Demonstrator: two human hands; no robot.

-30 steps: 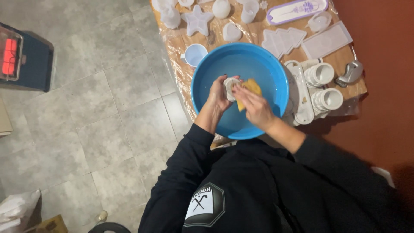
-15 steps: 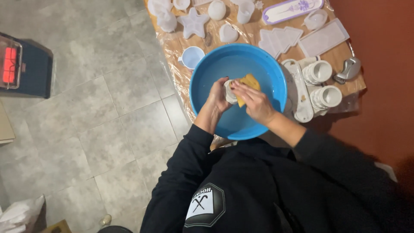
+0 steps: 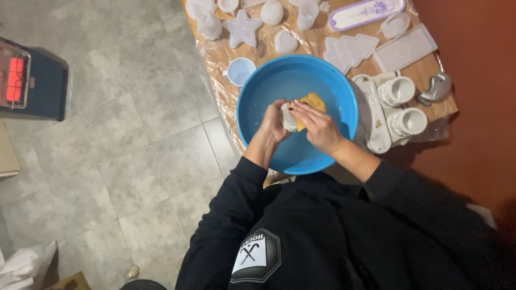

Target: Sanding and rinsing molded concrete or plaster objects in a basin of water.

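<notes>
Both hands are over the blue basin (image 3: 252,102), which sits on a small plastic-covered table (image 3: 430,115) and holds water. Left hand (image 3: 273,122) is closed around a small white mould (image 3: 288,119), held at the basin's centre just above or in the water; can't tell which. Right hand (image 3: 318,124) is closed on a yellow sponge (image 3: 313,101), pressed against the mould, fingers curled over the top. Hands touch each other at the mould. Around the basin on the table: a pale cup (image 3: 239,71) just beside its upper-left rim, a star mould (image 3: 243,29) and a heart mould (image 3: 285,42) above it, a tree mould (image 3: 349,51) to the upper right, a flat rectangular mould (image 3: 404,49) and a long oval mould with purple edge (image 3: 361,13) further back. Two round white moulds (image 3: 398,91) stand right of the basin, next to a long white tray (image 3: 376,121) touching its rim. Grey tile floor (image 3: 134,139) on the left, with a heater (image 3: 29,80) glowing red well apart from the table.
</notes>
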